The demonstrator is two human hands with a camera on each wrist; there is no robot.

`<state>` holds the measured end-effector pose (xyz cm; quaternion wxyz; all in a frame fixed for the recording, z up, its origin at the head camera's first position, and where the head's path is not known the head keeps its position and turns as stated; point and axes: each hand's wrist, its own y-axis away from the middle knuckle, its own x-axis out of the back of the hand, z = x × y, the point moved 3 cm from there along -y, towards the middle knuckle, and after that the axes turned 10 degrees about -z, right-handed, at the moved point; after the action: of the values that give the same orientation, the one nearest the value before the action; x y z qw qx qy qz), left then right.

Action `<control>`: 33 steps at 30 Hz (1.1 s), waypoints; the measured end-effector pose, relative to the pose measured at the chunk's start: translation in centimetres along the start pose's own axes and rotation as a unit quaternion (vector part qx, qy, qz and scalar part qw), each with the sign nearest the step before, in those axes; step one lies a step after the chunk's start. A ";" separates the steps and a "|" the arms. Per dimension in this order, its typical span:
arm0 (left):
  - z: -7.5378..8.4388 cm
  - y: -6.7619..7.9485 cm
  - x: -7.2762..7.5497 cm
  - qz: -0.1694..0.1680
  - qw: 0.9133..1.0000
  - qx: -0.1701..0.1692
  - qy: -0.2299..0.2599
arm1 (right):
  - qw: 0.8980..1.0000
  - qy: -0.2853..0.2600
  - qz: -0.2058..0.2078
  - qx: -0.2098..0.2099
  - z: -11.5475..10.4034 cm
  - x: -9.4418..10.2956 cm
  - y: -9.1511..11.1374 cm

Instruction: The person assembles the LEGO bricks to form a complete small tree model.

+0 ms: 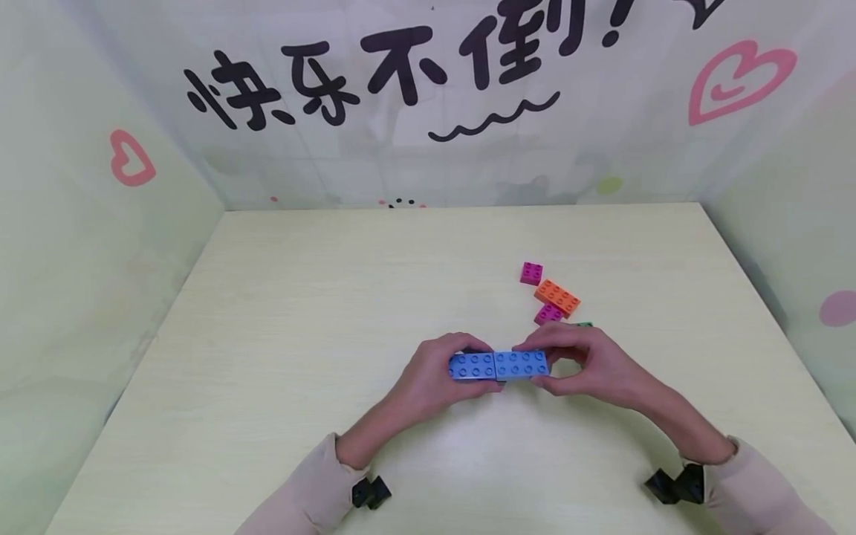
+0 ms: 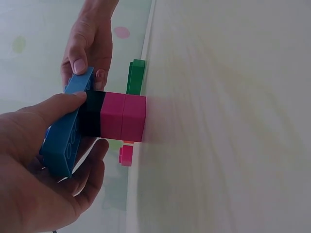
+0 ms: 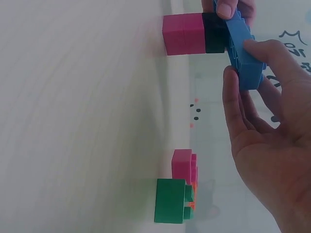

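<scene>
Two blue toy bricks, a left one (image 1: 472, 365) and a right one (image 1: 521, 364), meet end to end, studs up in the head view. My left hand (image 1: 431, 371) grips the left brick between thumb and fingers. With thumb and fingers, my right hand (image 1: 595, 365) pinches the outer end of the right one. In the left wrist view, a dark brick (image 2: 92, 114) stands under their joint, on top of two stacked magenta bricks (image 2: 123, 116) that rest on the table. From above, the blue bricks and hands hide most of this stack.
Beyond the right hand lie an orange brick (image 1: 558, 298), a magenta brick (image 1: 531, 273) and another magenta brick (image 1: 548, 314). A green brick (image 3: 170, 201) is partly hidden behind the right hand in the head view. Printed cloth walls surround the pale table (image 1: 301, 312).
</scene>
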<state>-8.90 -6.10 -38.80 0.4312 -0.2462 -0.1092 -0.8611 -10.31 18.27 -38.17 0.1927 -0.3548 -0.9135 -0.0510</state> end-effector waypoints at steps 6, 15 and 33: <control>0.1 -0.2 0.0 0.001 1.000 -0.015 0.011 | 1.000 0.008 0.005 -0.011 -0.1 0.1 0.0; 0.7 -0.5 0.0 0.019 0.999 -0.046 0.007 | 1.000 0.007 0.010 -0.023 0.1 0.0 0.0; 0.4 -0.8 -0.1 0.007 1.000 -0.015 0.022 | 1.000 0.006 0.005 -0.023 0.3 -0.1 -0.1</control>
<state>-9.37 -5.38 -38.44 0.4355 -0.2346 -0.0853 -0.8649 -10.41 18.16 -38.49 0.1903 -0.3636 -0.9090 -0.0734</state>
